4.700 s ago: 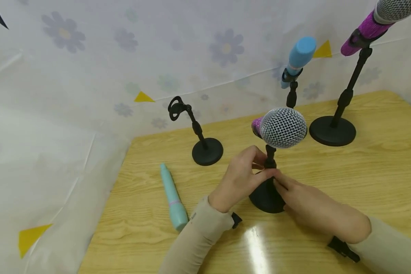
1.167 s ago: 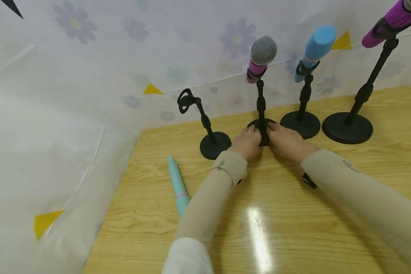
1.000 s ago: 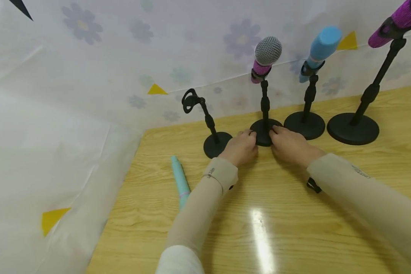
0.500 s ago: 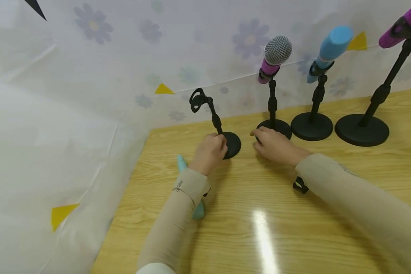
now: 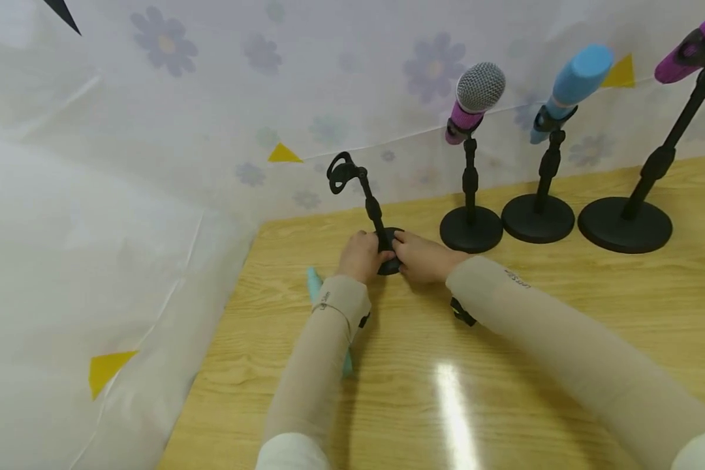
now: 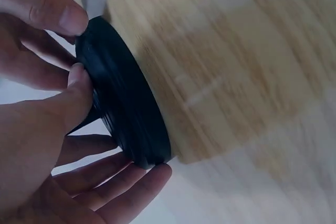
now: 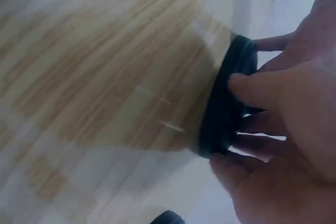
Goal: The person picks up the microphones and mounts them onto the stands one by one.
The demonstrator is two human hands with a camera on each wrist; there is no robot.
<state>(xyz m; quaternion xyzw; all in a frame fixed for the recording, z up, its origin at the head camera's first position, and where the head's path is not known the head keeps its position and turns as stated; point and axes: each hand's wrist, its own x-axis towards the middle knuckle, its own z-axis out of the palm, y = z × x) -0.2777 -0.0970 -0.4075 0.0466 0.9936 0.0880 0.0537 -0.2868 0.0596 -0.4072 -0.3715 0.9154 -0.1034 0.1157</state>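
Observation:
My left hand [image 5: 361, 256] and right hand [image 5: 425, 256] grip the round black base [image 6: 123, 95] of a desk microphone stand [image 5: 373, 209] from both sides. Its clip at the top holds no microphone. In the left wrist view, the left thumb lies on the base's upper face and fingers reach its rim. The right wrist view has the right thumb over the base and fingers curled around its edge. A turquoise microphone [image 5: 314, 282] lies on the table, mostly hidden under my left forearm.
Right of the hands stand a purple microphone with silver mesh head [image 5: 480, 88] on a stand, a blue microphone [image 5: 581, 72] on another, and a taller stand [image 5: 657, 163] with a purple microphone. A flowered sheet [image 5: 211, 117] hangs behind the wooden table [image 5: 399, 405].
The stand with the silver-headed purple microphone went from the front to the back row, and both hands let go of it. The left hand, then the right, moved left to the empty stand's base.

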